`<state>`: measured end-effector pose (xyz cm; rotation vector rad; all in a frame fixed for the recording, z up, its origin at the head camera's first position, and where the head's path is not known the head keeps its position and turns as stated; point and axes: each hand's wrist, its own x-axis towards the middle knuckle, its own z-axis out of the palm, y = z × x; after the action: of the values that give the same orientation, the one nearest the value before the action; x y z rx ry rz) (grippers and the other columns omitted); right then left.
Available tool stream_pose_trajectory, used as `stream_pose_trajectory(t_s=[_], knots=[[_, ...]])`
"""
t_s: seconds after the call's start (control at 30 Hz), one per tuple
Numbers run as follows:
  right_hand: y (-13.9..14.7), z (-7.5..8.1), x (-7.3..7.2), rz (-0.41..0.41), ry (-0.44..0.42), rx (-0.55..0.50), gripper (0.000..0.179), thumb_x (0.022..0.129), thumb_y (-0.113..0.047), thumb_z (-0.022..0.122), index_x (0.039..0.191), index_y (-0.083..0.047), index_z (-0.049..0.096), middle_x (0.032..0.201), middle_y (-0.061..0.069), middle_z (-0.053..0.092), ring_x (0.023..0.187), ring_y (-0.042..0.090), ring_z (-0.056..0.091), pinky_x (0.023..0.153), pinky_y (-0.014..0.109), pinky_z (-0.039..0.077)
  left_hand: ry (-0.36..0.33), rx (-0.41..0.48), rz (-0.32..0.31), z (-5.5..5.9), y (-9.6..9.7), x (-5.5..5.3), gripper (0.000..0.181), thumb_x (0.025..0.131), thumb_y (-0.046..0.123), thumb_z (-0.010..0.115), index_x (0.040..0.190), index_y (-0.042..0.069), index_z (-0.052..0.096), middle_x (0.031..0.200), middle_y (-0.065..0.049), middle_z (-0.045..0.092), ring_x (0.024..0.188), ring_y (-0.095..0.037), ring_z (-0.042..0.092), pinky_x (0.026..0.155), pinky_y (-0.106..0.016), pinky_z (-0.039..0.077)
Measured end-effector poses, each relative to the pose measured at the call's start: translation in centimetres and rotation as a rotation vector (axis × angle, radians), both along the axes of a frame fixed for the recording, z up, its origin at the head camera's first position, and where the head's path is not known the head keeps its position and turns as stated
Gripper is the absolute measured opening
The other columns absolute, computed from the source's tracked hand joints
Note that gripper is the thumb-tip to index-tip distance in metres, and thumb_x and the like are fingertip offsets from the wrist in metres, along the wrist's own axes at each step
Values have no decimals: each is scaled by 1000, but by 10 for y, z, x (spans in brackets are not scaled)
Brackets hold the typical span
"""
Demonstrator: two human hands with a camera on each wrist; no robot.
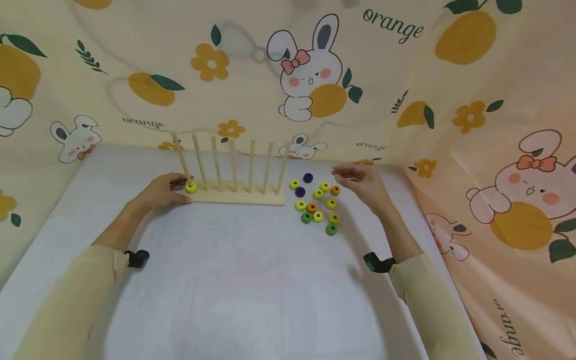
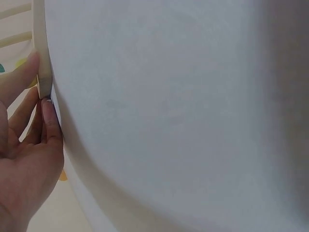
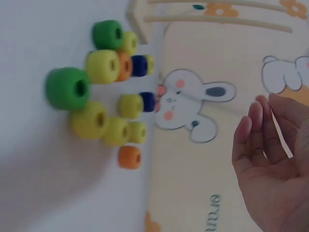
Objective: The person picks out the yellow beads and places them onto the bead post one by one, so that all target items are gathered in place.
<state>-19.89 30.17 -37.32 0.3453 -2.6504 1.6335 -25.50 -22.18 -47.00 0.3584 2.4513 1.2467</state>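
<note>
A pale wooden peg stand (image 1: 238,198) with several upright rods stands toward the back of the table. At its left end, a yellow bead (image 1: 191,188) sits at the foot of the leftmost rod. My left hand (image 1: 163,193) grips that end; in the left wrist view its thumb and fingers (image 2: 50,113) lie about the end of the base. Raised beside the loose beads, my right hand (image 1: 361,184) holds nothing, and its fingers are slightly bent in the right wrist view. Nearest to it is an orange bead (image 1: 335,190).
Right of the stand lie loose beads: several yellow ones (image 1: 300,205), two dark blue (image 1: 308,177), two green (image 1: 331,229) and a second orange one (image 1: 312,208). A patterned cloth (image 1: 252,30) rises behind and beside the white table (image 1: 234,280).
</note>
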Motion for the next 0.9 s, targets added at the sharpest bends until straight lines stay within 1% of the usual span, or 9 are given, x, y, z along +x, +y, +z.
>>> stream_pose_trajectory(t_s=[0.13, 0.2, 0.27, 0.37, 0.5, 0.6, 0.7, 0.83, 0.9], knots=[[8, -13, 4, -7, -23, 16, 29, 94, -12, 70, 121, -3, 69, 118, 18, 69, 100, 18, 66, 84, 20, 55, -7, -12, 4, 2, 0, 0, 76, 86, 8, 78, 144, -13, 35, 147, -32, 40, 135, -46, 40, 115, -54, 33], [11, -19, 6, -20, -49, 16, 29, 94, -11, 70, 121, -3, 69, 117, 17, 70, 99, 18, 67, 84, 20, 55, -10, -11, 10, 3, -1, 0, 75, 86, 7, 78, 144, -13, 35, 148, -31, 40, 135, -45, 40, 115, -53, 33], [16, -26, 7, -35, -73, 37, 30, 94, -9, 69, 122, -1, 68, 116, 15, 70, 101, 18, 66, 84, 20, 54, -9, -9, 14, 4, -1, 0, 75, 86, 7, 78, 145, -13, 35, 148, -31, 40, 135, -45, 40, 115, -53, 33], [24, -37, 12, -40, -90, 71, 31, 94, -8, 69, 123, 1, 67, 116, 16, 70, 103, 18, 66, 85, 20, 54, -3, 5, 18, 2, -1, 0, 73, 85, 4, 77, 144, -13, 36, 148, -30, 41, 135, -45, 40, 115, -53, 33], [34, -53, 22, -40, -93, 90, 29, 94, -9, 69, 122, -2, 68, 119, 21, 68, 103, 14, 66, 85, 17, 53, 2, 13, 8, -3, 0, -1, 73, 85, 3, 78, 143, -14, 37, 146, -32, 41, 134, -45, 41, 114, -52, 34], [40, -67, 27, -45, -100, 99, 27, 93, -11, 70, 120, -5, 70, 118, 19, 69, 104, 11, 65, 86, 16, 52, -1, 5, 11, -5, 1, -2, 74, 84, 4, 79, 143, -14, 38, 146, -32, 41, 134, -45, 41, 114, -52, 35], [44, -79, 30, -56, -124, 112, 27, 93, -15, 71, 119, -7, 70, 118, 13, 70, 106, 13, 65, 85, 17, 53, 9, 0, 24, -6, 0, -3, 73, 84, 4, 79, 143, -13, 39, 146, -32, 41, 134, -45, 41, 114, -52, 35], [47, -91, 36, -90, -192, 127, 30, 92, -21, 73, 119, -10, 71, 117, 8, 71, 105, 17, 65, 84, 19, 53, 10, -5, 24, -6, 0, -3, 73, 84, 5, 79, 143, -12, 39, 145, -32, 41, 134, -45, 41, 114, -52, 34], [49, -96, 40, -95, -219, 140, 33, 91, -24, 74, 121, -11, 70, 118, 7, 71, 104, 18, 65, 84, 18, 53, 2, -12, 21, -6, 0, -3, 74, 84, 7, 79, 143, -12, 39, 146, -32, 41, 134, -45, 41, 114, -52, 34]])
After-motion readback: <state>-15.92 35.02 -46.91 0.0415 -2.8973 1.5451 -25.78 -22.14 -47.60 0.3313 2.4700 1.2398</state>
